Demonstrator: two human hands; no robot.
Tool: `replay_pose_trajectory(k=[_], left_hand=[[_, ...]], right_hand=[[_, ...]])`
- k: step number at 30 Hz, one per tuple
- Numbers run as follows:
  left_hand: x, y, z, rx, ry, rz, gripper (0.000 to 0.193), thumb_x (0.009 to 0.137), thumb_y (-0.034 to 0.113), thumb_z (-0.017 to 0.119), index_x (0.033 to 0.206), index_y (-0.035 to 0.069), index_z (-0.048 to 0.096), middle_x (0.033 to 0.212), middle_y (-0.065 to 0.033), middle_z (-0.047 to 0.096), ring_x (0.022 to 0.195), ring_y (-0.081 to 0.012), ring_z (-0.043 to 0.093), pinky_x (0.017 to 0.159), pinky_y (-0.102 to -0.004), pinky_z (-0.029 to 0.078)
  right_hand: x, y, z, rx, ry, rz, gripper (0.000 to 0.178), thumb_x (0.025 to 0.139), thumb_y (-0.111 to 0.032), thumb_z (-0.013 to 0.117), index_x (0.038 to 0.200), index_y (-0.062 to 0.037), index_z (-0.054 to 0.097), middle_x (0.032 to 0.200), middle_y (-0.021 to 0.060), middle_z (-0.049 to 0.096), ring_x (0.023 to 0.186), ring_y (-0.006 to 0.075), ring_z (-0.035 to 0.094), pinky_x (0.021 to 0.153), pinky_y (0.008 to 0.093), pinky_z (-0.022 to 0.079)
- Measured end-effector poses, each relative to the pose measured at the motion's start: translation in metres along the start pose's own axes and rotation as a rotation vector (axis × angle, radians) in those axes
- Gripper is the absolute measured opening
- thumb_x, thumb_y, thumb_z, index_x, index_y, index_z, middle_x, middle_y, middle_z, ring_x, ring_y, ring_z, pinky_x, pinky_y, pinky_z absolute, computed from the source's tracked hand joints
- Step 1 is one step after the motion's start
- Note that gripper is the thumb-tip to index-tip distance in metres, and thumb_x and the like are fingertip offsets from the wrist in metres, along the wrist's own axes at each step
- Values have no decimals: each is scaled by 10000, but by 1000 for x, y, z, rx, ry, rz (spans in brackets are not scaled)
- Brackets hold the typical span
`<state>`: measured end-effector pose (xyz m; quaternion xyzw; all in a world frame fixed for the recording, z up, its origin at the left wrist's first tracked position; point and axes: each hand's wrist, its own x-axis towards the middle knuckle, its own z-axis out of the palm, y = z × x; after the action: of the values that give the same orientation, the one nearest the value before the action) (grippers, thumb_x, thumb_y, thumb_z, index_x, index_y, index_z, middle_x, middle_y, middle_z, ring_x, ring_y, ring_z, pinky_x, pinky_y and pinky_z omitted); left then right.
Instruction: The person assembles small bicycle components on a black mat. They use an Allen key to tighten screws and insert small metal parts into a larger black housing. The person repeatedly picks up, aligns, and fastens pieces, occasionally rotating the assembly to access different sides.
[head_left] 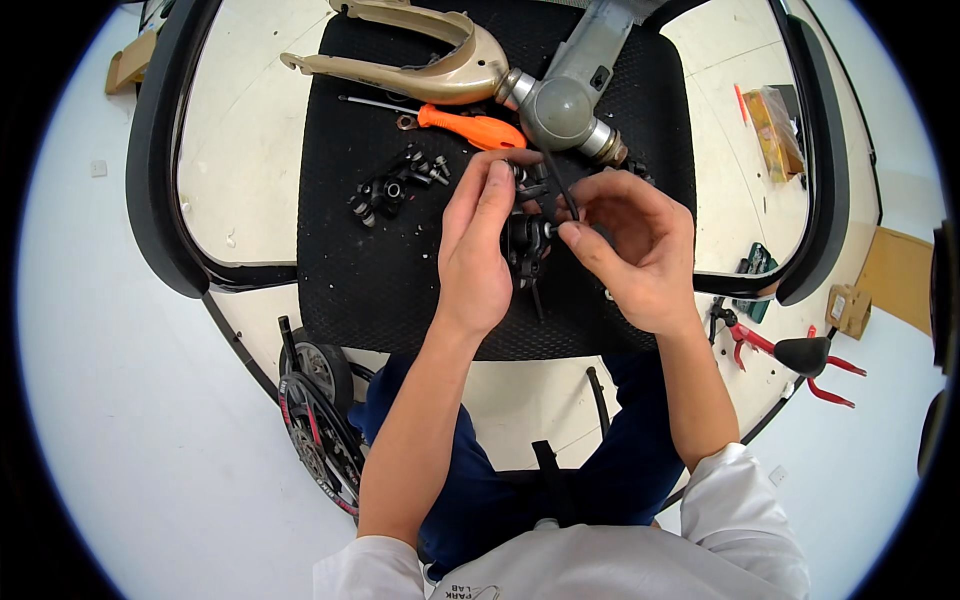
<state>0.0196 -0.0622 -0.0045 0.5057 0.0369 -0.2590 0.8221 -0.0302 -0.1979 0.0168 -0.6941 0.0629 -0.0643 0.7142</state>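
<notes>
My left hand (478, 245) is closed around a black mechanical bike part (526, 242) with several joints and silver bolt ends, held above the seat of a black chair. From the other side, my right hand (640, 250) pinches at the same part with thumb and fingers, near a silver bolt end and a thin dark rod (562, 185). Whether a separate small piece sits between those fingertips is hidden. Left of my hands, a similar black part (385, 192) with silver bolts lies on the seat.
An orange-handled screwdriver (470, 126), a gold fork (470, 65) and a grey frame joint (560, 112) lie along the far side of the chair seat (380, 290). Black armrests flank it. On the floor are a wheel (318, 372), a red tool stand (760, 342) and cardboard boxes (848, 308).
</notes>
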Motion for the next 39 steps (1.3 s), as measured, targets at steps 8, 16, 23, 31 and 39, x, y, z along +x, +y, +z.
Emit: replay_pose_trajectory(k=[8, 16, 23, 31, 39], left_hand=[[-1, 3, -2, -220, -58, -188, 400, 1039, 330, 338, 1196, 13, 524, 787, -56, 568, 546, -99, 494, 444, -213, 369], [1, 2, -7, -265, -60, -153, 417, 1041, 361, 312, 1209, 35, 511, 701, -60, 544, 499, -126, 455, 430, -249, 278], [-1, 1, -4, -259, 62, -122, 387, 1040, 347, 335, 1170, 51, 548, 812, -33, 566, 641, -97, 531, 516, -245, 412], [-2, -5, -4, -409, -122, -267, 353, 1039, 311, 354, 1132, 52, 576, 926, -31, 587, 798, -76, 577, 646, -220, 473], [-5, -4, -12, -456, -236, -257, 377, 1045, 330, 331, 1139, 54, 569, 877, -46, 591, 668, -60, 564, 470, -198, 419]], right_hand=[[6, -2, -15, -294, -170, -341, 168, 746, 127, 564, 813, 5, 658, 959, 121, 673, 818, 173, 668, 735, 287, 543], [14, 8, -39, -363, -14, -12, 183, 764, 118, 523, 860, 6, 632, 989, 125, 659, 852, 187, 659, 799, 286, 518], [8, -23, -5, -601, -167, -408, 312, 675, 35, 685, 968, -67, 716, 1057, 97, 651, 1001, 294, 615, 888, 375, 489], [6, -5, -7, -541, -285, -411, 291, 668, -69, 775, 957, -65, 736, 983, 67, 676, 875, 247, 644, 817, 353, 528], [5, -3, -1, -558, -215, -382, 288, 654, -77, 792, 936, -54, 741, 927, 66, 668, 831, 220, 661, 780, 333, 556]])
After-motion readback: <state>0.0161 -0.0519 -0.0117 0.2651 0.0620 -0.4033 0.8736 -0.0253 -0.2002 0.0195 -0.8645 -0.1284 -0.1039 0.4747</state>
